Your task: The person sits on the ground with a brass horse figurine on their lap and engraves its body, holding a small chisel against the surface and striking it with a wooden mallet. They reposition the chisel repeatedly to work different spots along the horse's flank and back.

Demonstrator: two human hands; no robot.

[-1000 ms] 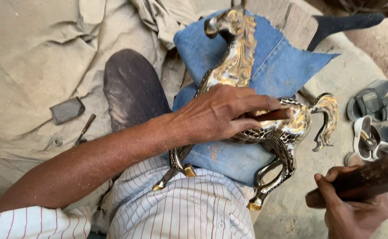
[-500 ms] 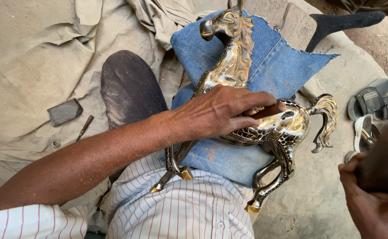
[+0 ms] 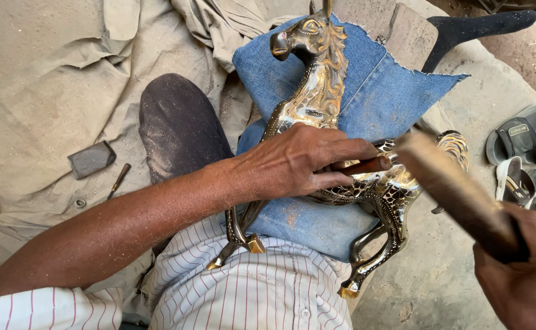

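- Beige cloth [image 3: 42, 79] covers the floor; sandals [image 3: 521, 143] lie far right.
- Brass horse [image 3: 317, 104] rests on blue denim [image 3: 390, 91] across the lap.
- Left hand [image 3: 295, 162] pinches a small chisel [image 3: 365, 165] against the horse, grip closed.
- Right hand [image 3: 518, 275] grips a blurred wooden mallet [image 3: 457, 189].

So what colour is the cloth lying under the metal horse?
Blue denim cloth, frayed at its edges; the head view shows it under the horse.

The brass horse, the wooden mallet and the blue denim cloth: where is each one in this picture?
brass horse [image 3: 317, 91], head view, on its neck.
wooden mallet [image 3: 457, 189], head view, on its blurred shaft.
blue denim cloth [image 3: 390, 91], head view, on the bare part right of the horse's neck.
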